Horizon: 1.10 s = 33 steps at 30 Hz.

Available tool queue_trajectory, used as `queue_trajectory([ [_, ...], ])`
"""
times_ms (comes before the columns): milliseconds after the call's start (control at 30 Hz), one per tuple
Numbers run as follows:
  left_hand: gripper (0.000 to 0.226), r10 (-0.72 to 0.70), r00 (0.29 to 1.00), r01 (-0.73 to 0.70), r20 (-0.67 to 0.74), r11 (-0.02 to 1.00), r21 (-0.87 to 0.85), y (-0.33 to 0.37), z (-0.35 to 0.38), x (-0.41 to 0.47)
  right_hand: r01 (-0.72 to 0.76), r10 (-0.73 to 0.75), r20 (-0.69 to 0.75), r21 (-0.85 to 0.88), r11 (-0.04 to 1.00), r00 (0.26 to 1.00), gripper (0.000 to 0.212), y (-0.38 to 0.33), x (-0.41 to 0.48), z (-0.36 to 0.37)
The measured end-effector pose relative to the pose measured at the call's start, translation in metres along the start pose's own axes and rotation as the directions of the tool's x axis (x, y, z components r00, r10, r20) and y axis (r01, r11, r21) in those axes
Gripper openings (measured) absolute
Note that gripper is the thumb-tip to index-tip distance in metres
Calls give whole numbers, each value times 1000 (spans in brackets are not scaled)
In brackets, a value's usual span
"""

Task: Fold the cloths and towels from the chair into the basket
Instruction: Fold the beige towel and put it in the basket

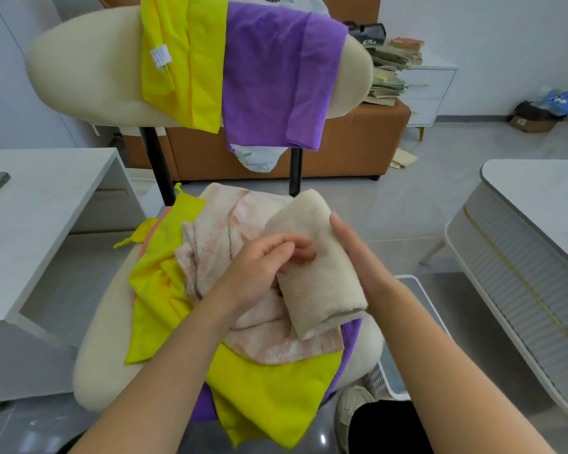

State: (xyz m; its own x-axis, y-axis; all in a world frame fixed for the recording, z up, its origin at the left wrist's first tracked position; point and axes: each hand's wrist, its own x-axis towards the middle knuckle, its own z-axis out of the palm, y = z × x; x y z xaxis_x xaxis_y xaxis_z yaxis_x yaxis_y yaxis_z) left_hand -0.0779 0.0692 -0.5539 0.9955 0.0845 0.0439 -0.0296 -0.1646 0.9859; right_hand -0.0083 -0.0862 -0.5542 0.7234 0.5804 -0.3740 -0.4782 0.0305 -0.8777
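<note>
Cream towel (pixel 315 267) is folded into a thick narrow bundle, held over the 3 o'clock side of the chair seat (pixel 102 339), not in the basket yet; left hand (pixel 259 270) has bent fingers on its 9 o'clock edge, pinching the fold; right hand (pixel 354 257) grips the 3 o'clock side, thumb on top, fingers hidden behind the fabric; bundle's lower end rests on the pink patterned towel (pixel 217 237), which lies crumpled mid-seat; 2 yellow cloths on the seat: 1 bunched yellow cloth (pixel 158 283) at 9 o'clock of the pile, 1 flat yellow cloth (pixel 269 388) at 6 o'clock hanging off the front edge; purple cloth (pixel 350 342) sits under the pile, showing at 4 and 6 o'clock; chair backrest (pixel 79 67) at 12 o'clock carries a draped yellow cloth (pixel 184 60) and a draped purple cloth (pixel 276 77), side by side and overlapping; white basket (pixel 376 378) stands on the floor at 4 o'clock of the seat, just beside it, mostly hidden by the right forearm, contents not visible; orange sofa (pixel 351 149) behind the chair
</note>
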Motion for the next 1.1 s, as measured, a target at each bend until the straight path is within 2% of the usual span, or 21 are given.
queue_trajectory([
  [67,29,-27,999,27,-44,1000,7,-1,6,1,-55,58,54,-62,997,997,44,-6,-4,-10],
  [133,24,-97,972,100,-213,995,2,-6,10,3,-119,113,-46,-146,982,993,30,-12,-5,-20],
  [200,11,-200,916,213,-348,977,1,-14,9,8,-157,107,-195,-262,952,975,23,-10,1,-32],
  [233,7,-259,900,271,-352,962,-15,-16,9,10,-172,96,-250,-303,937,964,17,-8,5,-38],
  [300,18,-402,881,391,-248,916,-96,-16,13,13,-164,68,-286,-327,931,956,13,-5,9,-43],
  [400,24,-501,861,486,-85,861,-152,-13,21,13,-92,24,-212,-317,944,977,22,-1,13,-45],
  [533,37,-500,865,471,-38,836,-281,-13,24,12,-4,-29,-121,-263,965,992,31,-2,12,-43],
  [667,57,-429,903,372,30,744,-555,-4,26,11,91,-88,30,-132,987,996,32,-7,4,-39],
  [767,51,-376,925,258,-54,727,-636,2,24,9,125,-110,128,-114,986,986,34,-12,-2,-35],
  [900,57,-277,938,115,-210,817,-566,1,17,9,229,-216,82,-220,948,973,39,-15,-4,-34],
  [1000,58,-153,970,43,-187,870,-491,4,11,5,316,-310,68,-284,905,948,37,-16,-7,-32],
  [1100,54,-37,989,-23,-145,918,-396,7,5,2,314,-296,108,-250,916,949,48,-16,-10,-28],
])
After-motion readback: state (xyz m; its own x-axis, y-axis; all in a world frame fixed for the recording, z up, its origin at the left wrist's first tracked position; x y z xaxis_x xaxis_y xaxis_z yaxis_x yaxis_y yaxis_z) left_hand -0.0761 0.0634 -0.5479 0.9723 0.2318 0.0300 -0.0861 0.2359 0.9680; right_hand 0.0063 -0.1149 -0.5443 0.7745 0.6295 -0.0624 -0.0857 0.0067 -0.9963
